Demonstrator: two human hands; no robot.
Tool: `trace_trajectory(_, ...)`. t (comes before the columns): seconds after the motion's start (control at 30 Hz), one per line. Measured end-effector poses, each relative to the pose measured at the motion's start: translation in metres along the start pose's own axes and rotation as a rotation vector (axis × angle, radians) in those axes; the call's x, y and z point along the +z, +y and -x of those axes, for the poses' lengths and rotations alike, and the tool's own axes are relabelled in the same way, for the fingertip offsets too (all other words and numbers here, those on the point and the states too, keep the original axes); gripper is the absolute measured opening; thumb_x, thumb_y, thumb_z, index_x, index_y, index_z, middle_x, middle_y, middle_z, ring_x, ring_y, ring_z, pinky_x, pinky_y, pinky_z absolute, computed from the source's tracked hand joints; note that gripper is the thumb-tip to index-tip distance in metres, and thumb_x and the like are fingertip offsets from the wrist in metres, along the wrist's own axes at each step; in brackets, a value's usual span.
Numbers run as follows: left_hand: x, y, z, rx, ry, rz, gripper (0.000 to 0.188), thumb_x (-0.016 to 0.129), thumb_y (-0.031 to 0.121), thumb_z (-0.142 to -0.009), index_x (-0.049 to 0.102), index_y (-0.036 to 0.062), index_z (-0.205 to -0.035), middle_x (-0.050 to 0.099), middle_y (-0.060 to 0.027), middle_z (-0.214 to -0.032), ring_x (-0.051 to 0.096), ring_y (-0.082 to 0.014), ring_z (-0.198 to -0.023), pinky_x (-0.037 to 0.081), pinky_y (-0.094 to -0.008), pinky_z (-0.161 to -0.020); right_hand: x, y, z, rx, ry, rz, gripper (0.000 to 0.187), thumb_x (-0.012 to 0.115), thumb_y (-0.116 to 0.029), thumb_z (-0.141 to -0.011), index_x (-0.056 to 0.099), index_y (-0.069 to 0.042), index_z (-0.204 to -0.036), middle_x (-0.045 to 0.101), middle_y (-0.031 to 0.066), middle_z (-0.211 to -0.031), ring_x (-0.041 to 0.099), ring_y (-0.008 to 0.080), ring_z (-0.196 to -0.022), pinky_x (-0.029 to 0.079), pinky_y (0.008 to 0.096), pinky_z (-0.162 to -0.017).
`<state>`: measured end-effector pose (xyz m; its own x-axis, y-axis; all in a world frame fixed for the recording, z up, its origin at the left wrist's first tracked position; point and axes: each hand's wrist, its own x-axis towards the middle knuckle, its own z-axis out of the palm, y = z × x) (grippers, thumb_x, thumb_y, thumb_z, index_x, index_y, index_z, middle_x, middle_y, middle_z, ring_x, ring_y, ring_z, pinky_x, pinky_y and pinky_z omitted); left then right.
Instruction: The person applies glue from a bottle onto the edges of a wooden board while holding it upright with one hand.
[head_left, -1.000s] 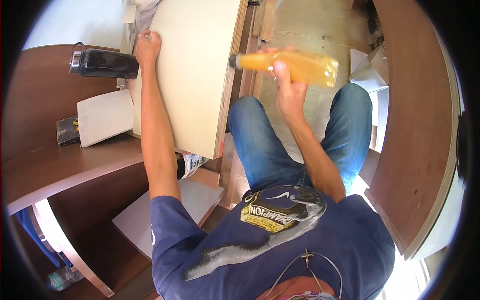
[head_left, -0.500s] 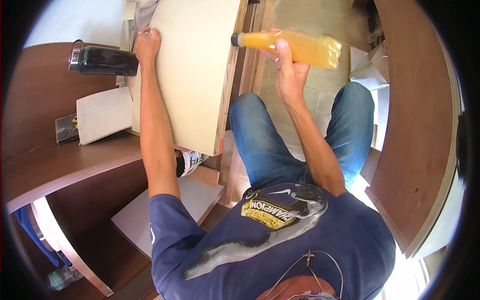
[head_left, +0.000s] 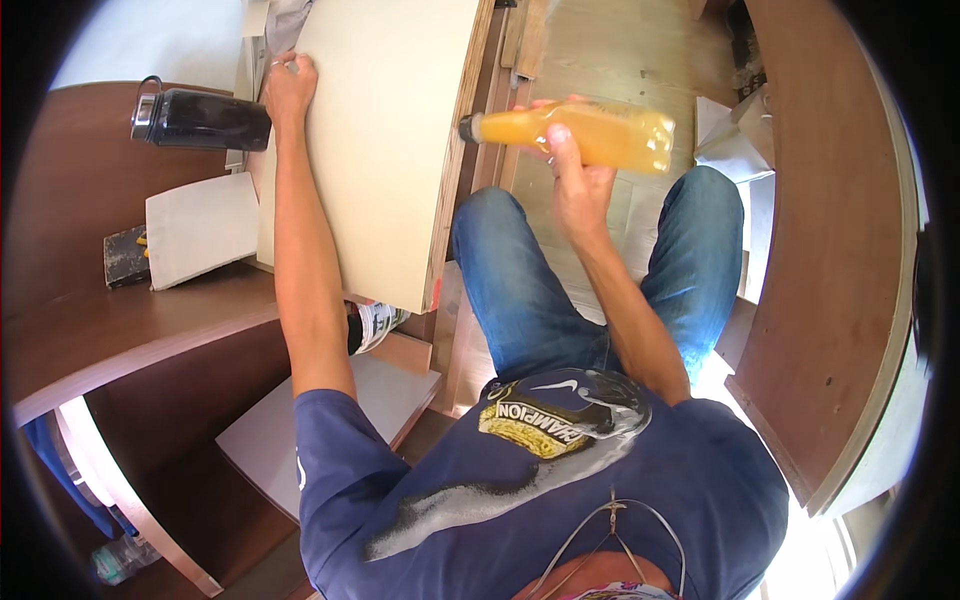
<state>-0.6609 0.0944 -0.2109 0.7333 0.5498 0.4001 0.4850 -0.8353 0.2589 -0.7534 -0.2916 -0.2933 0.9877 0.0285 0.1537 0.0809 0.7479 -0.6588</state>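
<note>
A clear plastic bottle (head_left: 620,136) of amber-yellow liquid lies nearly level in my right hand (head_left: 577,185). Its black cap points left, close to the edge of a cream-faced board (head_left: 385,150), and my thumb presses across its side. My left hand (head_left: 290,92) rests at the board's far left edge with its fingers curled closed; what they grip, if anything, is hidden. Just left of that hand a dark flask (head_left: 205,120) with a metal lid and carrying loop appears on its side.
A white panel piece (head_left: 203,230) leans on the brown shelf (head_left: 130,330) at left, beside a dark block (head_left: 125,257). Below, a pale board (head_left: 330,410) and a printed tub (head_left: 380,325) sit under the cream board. At right stands a curved brown panel (head_left: 830,250).
My right hand has brought the bottle a little nearer to me, and it lies more level. The left hand stays at the board's edge, with little change.
</note>
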Motion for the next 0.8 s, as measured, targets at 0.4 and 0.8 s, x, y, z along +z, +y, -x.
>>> trace_trajectory(0.4, 0.001, 0.012, 0.006, 0.019, 0.016, -0.013, 0.051, 0.05, 0.042, -0.084, 0.06, 0.0087, -0.121, 0.065, -0.0246, -0.112, 0.06, -0.0392, -0.109, 0.045, -0.0452, -0.093, -0.038, 0.015, -0.037, 0.241, 0.062, -0.25, 0.025, 0.059, -0.023, -0.096, 0.056, -0.003, -0.111, 0.061, 0.0095, -0.106, 0.063, 0.0253, -0.102, 0.059, 0.0473, -0.08)
trace_trajectory(0.8, 0.0, 0.009, 0.008, 0.015, 0.011, -0.017, 0.051, 0.051, 0.042, -0.084, 0.06, 0.0093, -0.121, 0.065, -0.0246, -0.112, 0.06, -0.0393, -0.11, 0.045, -0.045, -0.093, -0.015, 0.016, 0.001, 0.073, 0.068, -0.065, 0.025, 0.056, -0.019, -0.097, 0.054, -0.004, -0.117, 0.059, 0.0118, -0.117, 0.061, 0.0253, -0.104, 0.055, 0.0477, -0.088)
